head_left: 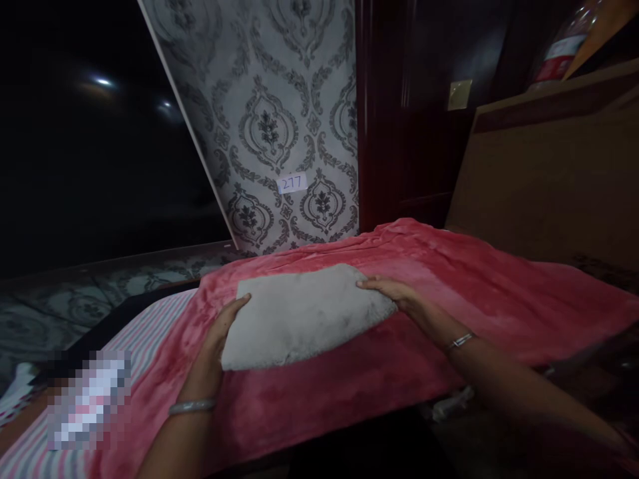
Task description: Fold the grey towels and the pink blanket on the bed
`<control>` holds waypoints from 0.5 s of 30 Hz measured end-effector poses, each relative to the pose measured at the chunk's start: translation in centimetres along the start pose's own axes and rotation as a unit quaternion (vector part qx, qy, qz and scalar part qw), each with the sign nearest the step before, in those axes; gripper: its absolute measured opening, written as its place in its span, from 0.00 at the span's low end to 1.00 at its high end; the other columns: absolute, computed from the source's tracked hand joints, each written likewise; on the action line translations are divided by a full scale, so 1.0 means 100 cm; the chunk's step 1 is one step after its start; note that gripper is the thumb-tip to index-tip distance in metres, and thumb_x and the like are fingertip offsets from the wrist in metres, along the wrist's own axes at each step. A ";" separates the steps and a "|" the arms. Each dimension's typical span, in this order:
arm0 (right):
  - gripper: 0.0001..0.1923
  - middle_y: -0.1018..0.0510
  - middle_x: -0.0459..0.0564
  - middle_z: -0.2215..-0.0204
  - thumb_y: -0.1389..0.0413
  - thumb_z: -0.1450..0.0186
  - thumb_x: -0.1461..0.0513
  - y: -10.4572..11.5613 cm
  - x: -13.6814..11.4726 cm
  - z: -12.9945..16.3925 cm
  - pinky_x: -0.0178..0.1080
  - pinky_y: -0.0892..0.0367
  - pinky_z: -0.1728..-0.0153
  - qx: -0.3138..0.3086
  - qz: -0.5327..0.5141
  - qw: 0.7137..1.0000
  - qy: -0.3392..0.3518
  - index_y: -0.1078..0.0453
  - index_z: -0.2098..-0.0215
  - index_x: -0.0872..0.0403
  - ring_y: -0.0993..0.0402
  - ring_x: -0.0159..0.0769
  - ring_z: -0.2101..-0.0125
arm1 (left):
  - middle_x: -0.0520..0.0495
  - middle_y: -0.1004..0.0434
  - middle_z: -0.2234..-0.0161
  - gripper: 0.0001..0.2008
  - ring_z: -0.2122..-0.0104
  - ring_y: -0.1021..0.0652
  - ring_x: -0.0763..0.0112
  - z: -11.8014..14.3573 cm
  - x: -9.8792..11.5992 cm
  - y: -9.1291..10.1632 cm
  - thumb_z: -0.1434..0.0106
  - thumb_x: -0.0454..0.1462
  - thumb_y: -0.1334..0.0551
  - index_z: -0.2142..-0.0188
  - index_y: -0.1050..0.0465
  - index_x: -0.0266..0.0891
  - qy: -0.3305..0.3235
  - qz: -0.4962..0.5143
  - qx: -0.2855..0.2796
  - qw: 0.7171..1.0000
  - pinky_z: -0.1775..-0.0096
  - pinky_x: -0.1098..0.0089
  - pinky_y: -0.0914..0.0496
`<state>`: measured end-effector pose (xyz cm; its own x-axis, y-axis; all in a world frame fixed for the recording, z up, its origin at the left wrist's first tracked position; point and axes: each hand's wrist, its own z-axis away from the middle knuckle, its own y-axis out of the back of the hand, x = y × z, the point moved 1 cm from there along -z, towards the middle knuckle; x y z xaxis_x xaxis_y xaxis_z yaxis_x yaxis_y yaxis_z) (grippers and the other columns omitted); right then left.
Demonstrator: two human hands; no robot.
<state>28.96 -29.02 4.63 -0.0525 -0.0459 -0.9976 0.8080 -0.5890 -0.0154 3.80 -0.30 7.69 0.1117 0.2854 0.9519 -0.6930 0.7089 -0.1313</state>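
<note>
A folded white fuzzy cloth (304, 316) is held level between both hands, above a red plush blanket (344, 399). My left hand (227, 326) grips its left edge, thumb on top and the other fingers hidden beneath. At the cloth's right end, my right hand (392, 291) pinches the upper corner, with the thumb lying over it and the remaining fingers mostly out of sight underneath. Greyish smudges show on the right part of the cloth. A bangle circles each wrist.
Striped fabric (154, 322) shows left of the blanket, with a blurred-out patch (90, 399) over it. Behind stand a large dark screen (100, 166), patterned wallpaper (269, 126) with a "277" label (292, 183), and a dark red door (419, 133). A brown board (544, 179) and a bottle (562, 53) are at right.
</note>
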 end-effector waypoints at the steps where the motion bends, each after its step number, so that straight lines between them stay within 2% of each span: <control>1: 0.17 0.20 0.51 0.69 0.34 0.49 0.54 0.002 -0.010 -0.005 0.36 0.31 0.72 -0.010 -0.003 1.000 0.004 0.27 0.67 0.56 0.28 0.34 0.74 | 0.44 0.19 0.75 0.15 0.80 0.22 0.66 0.005 0.005 -0.001 0.43 0.41 0.34 0.60 0.22 0.32 -0.017 0.014 0.006 1.000 0.77 0.70 0.29; 4: 0.22 0.21 0.50 0.69 0.31 0.51 0.52 0.011 -0.034 -0.019 0.35 0.32 0.71 -0.050 -0.016 0.998 0.033 0.27 0.65 0.57 0.29 0.33 0.73 | 0.43 0.18 0.71 0.17 0.73 0.19 0.61 0.023 0.012 -0.003 0.42 0.43 0.35 0.57 0.22 0.33 -0.063 0.056 0.011 0.996 0.71 0.67 0.25; 7: 0.25 0.20 0.51 0.65 0.30 0.51 0.51 0.019 -0.032 -0.028 0.35 0.32 0.67 -0.076 -0.005 0.996 0.048 0.27 0.61 0.56 0.27 0.34 0.69 | 0.41 0.17 0.67 0.21 0.65 0.18 0.53 0.034 -0.002 -0.002 0.44 0.43 0.32 0.54 0.23 0.34 -0.081 0.076 0.029 0.993 0.65 0.62 0.23; 9: 0.24 0.20 0.52 0.64 0.31 0.51 0.51 0.021 -0.013 -0.033 0.36 0.32 0.67 -0.094 0.024 0.995 0.003 0.27 0.62 0.56 0.27 0.36 0.69 | 0.40 0.17 0.65 0.22 0.62 0.17 0.51 0.036 -0.021 -0.001 0.46 0.40 0.31 0.52 0.24 0.34 -0.053 0.077 0.043 0.995 0.63 0.60 0.22; 12: 0.22 0.20 0.52 0.65 0.32 0.51 0.50 0.023 0.027 -0.036 0.38 0.31 0.64 -0.101 0.076 0.989 -0.072 0.27 0.65 0.56 0.26 0.38 0.67 | 0.39 0.16 0.63 0.25 0.60 0.17 0.51 0.031 -0.052 0.001 0.47 0.36 0.29 0.49 0.26 0.32 0.014 0.075 0.034 0.997 0.59 0.60 0.22; 15: 0.21 0.20 0.51 0.62 0.32 0.51 0.52 0.026 0.052 -0.036 0.38 0.31 0.62 -0.065 0.098 0.990 -0.075 0.27 0.64 0.55 0.26 0.39 0.64 | 0.39 0.16 0.62 0.26 0.59 0.17 0.53 0.025 -0.072 0.004 0.46 0.35 0.30 0.48 0.26 0.33 0.027 0.087 0.023 0.996 0.57 0.60 0.22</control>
<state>32.91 -27.92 -0.88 0.0337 -0.2749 -0.9609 0.8798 -0.4479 0.1590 0.89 -3.69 1.50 0.0242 0.4360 0.8996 -0.7369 0.6159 -0.2787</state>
